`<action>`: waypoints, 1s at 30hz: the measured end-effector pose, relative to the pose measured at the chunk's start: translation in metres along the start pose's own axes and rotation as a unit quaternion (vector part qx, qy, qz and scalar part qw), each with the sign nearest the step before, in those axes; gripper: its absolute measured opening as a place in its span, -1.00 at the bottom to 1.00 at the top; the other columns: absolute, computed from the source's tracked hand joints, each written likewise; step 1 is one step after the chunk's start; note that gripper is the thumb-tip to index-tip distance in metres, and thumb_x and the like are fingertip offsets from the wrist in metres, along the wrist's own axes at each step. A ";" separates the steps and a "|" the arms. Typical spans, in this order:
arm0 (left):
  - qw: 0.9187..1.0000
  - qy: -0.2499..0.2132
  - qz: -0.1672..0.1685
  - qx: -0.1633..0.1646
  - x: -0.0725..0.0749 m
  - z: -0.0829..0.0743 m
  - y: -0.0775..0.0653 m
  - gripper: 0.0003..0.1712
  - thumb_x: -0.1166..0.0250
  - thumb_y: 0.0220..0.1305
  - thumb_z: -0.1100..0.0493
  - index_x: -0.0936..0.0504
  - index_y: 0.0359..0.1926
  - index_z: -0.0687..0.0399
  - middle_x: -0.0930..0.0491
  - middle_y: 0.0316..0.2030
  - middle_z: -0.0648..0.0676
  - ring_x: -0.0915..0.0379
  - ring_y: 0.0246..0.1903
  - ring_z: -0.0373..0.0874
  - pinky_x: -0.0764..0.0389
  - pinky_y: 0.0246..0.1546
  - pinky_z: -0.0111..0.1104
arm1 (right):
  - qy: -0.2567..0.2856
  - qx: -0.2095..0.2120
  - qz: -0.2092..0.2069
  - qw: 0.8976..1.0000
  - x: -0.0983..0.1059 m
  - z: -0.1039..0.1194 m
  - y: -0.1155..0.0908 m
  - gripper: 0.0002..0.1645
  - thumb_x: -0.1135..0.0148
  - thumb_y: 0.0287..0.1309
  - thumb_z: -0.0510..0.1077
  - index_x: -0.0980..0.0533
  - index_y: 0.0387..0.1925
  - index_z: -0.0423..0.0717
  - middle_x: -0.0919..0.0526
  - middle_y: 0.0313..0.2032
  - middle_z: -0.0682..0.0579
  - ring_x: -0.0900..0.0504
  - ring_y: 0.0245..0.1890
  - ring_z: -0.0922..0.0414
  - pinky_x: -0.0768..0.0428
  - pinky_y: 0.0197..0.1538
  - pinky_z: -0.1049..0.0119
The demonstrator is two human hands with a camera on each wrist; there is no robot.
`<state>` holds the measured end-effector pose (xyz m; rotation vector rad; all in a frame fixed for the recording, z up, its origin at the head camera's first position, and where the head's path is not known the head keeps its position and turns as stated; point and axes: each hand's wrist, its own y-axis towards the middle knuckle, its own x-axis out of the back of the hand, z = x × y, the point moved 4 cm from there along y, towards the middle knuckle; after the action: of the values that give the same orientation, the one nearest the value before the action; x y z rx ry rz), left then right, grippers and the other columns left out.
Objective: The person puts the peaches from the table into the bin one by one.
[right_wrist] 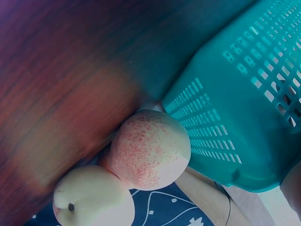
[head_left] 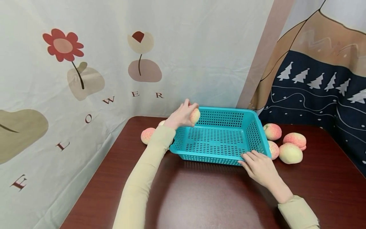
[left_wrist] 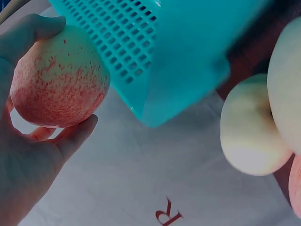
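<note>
Head | turquoise basket [head_left: 211, 159]: slotted floor [head_left: 214, 138] showing | left hand [head_left: 182, 115]: grasping peach [head_left: 195, 116] | right hand [head_left: 259, 167]: gripping basket's rim [head_left: 211, 156]

Behind the glossy, dark reddish-brown wooden desk [head_left: 94, 197], the space is closed off by a creased, pale grey-white cloth backdrop [head_left: 200, 47], which is printed with a red-petalled flower [head_left: 63, 45], a cream-and-red round bloom [head_left: 145, 46], muted beige and olive blotches [head_left: 31, 124] and dark-red capital letters [head_left: 108, 100]. To the right, beyond a straight dusty-pink band [head_left: 264, 54], a tan and navy printed cloth panel [head_left: 307, 66] is decorated with white fir trees [head_left: 316, 82]. A soft, whitish patch of light [head_left: 208, 197] is reflected on the desk's near surface.
</note>
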<state>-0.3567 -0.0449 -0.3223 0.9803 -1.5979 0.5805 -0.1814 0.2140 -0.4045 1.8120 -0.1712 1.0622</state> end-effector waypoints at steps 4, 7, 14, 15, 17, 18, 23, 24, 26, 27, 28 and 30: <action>1.000 0.009 0.015 0.011 -0.007 0.000 0.007 -0.19 -0.45 -0.17 0.12 -0.28 0.16 -0.10 -0.17 0.02 0.17 -0.24 -0.13 0.02 -0.54 -0.25 -0.18 | 0.005 0.001 0.000 1.000 0.000 0.000 0.000 -0.50 0.09 0.26 0.18 -0.56 -0.34 -0.14 -0.62 -0.47 -0.02 -0.56 -0.43 0.04 -0.57 -0.31 0.17; 0.999 0.021 0.031 0.016 -0.011 -0.001 0.012 -0.17 -0.46 -0.16 0.12 -0.27 0.17 -0.10 -0.17 0.04 0.17 -0.24 -0.11 0.03 -0.54 -0.24 -0.18 | 0.003 0.000 0.001 1.000 0.000 0.000 0.000 -0.44 0.17 0.30 0.21 -0.55 -0.34 -0.14 -0.62 -0.47 -0.02 -0.56 -0.43 0.03 -0.57 -0.31 0.17; 0.995 0.049 0.079 0.031 -0.019 -0.004 0.022 -0.20 -0.41 -0.08 0.11 -0.23 0.19 -0.09 -0.10 0.18 0.24 -0.25 0.00 0.11 -0.53 -0.22 -0.18 | 0.001 -0.001 0.000 1.000 -0.001 0.000 0.000 -0.30 0.37 0.34 0.25 -0.55 -0.35 -0.14 -0.61 -0.48 -0.01 -0.55 -0.44 0.04 -0.56 -0.32 0.17; 0.994 0.054 0.084 0.035 -0.020 -0.004 0.023 -0.21 -0.41 -0.07 0.11 -0.23 0.20 -0.09 -0.07 0.21 0.26 -0.24 0.02 0.13 -0.52 -0.23 -0.19 | 0.000 -0.001 0.001 1.000 -0.001 0.000 0.000 -0.30 0.36 0.34 0.25 -0.55 -0.35 -0.14 -0.61 -0.48 -0.01 -0.54 -0.45 0.05 -0.56 -0.33 0.18; 0.993 0.064 0.095 0.043 -0.022 -0.006 0.025 -0.22 -0.39 -0.04 0.12 -0.22 0.21 -0.09 -0.03 0.25 0.26 -0.24 0.06 0.15 -0.52 -0.25 -0.22 | 0.001 -0.001 0.001 1.000 -0.002 0.000 0.000 -0.31 0.36 0.34 0.25 -0.56 -0.35 -0.14 -0.62 -0.48 -0.01 -0.54 -0.45 0.05 -0.56 -0.33 0.19; 0.992 0.068 0.099 0.046 -0.023 -0.007 0.026 -0.23 -0.38 -0.04 0.13 -0.22 0.21 -0.09 -0.01 0.27 0.27 -0.24 0.07 0.15 -0.52 -0.27 -0.24 | 0.001 -0.001 0.001 1.000 -0.002 0.000 0.000 -0.30 0.36 0.34 0.25 -0.56 -0.35 -0.14 -0.62 -0.48 -0.01 -0.54 -0.45 0.06 -0.56 -0.34 0.19; 0.985 0.099 0.128 0.057 -0.030 -0.010 0.032 -0.25 -0.30 0.04 0.18 -0.17 0.25 -0.09 0.07 0.32 0.28 -0.26 0.08 0.16 -0.47 -0.38 -0.31 | -0.003 0.003 0.001 1.000 -0.002 0.000 0.001 -0.29 0.39 0.35 0.25 -0.56 -0.35 -0.14 -0.61 -0.48 -0.01 -0.54 -0.45 0.05 -0.56 -0.34 0.19; 0.984 0.104 0.134 0.062 -0.032 -0.010 0.034 -0.24 -0.28 0.05 0.19 -0.16 0.26 -0.10 0.10 0.34 0.28 -0.25 0.09 0.16 -0.47 -0.39 -0.32 | -0.004 0.005 0.001 1.000 -0.002 0.001 0.001 -0.29 0.39 0.35 0.25 -0.56 -0.35 -0.15 -0.61 -0.48 -0.01 -0.54 -0.45 0.05 -0.56 -0.34 0.20; 0.980 0.113 0.144 0.071 -0.038 -0.009 0.037 -0.24 -0.26 0.06 0.19 -0.13 0.27 -0.13 0.13 0.35 0.27 -0.24 0.12 0.16 -0.48 -0.39 -0.33 | -0.005 0.007 0.000 1.000 -0.002 0.001 0.001 -0.29 0.39 0.35 0.24 -0.56 -0.35 -0.15 -0.61 -0.48 -0.02 -0.54 -0.45 0.05 -0.55 -0.34 0.20; 0.979 0.118 0.147 0.076 -0.040 -0.008 0.038 -0.22 -0.25 0.07 0.20 -0.11 0.29 -0.14 0.14 0.36 0.27 -0.22 0.15 0.16 -0.48 -0.39 -0.33 | -0.006 0.008 0.000 1.000 -0.002 0.001 0.001 -0.29 0.39 0.35 0.24 -0.56 -0.35 -0.15 -0.61 -0.48 -0.02 -0.54 -0.45 0.05 -0.56 -0.34 0.19; 0.978 0.124 0.149 0.081 -0.043 -0.008 0.039 -0.22 -0.24 0.08 0.21 -0.09 0.30 -0.15 0.15 0.37 0.26 -0.20 0.17 0.17 -0.48 -0.39 -0.33 | -0.006 0.009 0.000 1.000 -0.002 0.001 0.001 -0.29 0.39 0.35 0.24 -0.56 -0.35 -0.15 -0.61 -0.48 -0.02 -0.54 -0.45 0.05 -0.56 -0.34 0.19; 0.976 0.133 0.148 0.087 -0.048 -0.008 0.039 -0.21 -0.22 0.09 0.23 -0.08 0.32 -0.15 0.10 0.36 0.26 -0.20 0.17 0.17 -0.47 -0.43 -0.33 | -0.008 0.007 0.002 1.000 -0.002 0.000 0.001 -0.29 0.40 0.35 0.24 -0.56 -0.35 -0.15 -0.61 -0.47 -0.02 -0.55 -0.45 0.05 -0.56 -0.34 0.19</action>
<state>-0.3835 -0.0038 -0.3606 0.7550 -1.4783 1.0280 -0.1830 0.2128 -0.4057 1.8343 -0.1769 1.0554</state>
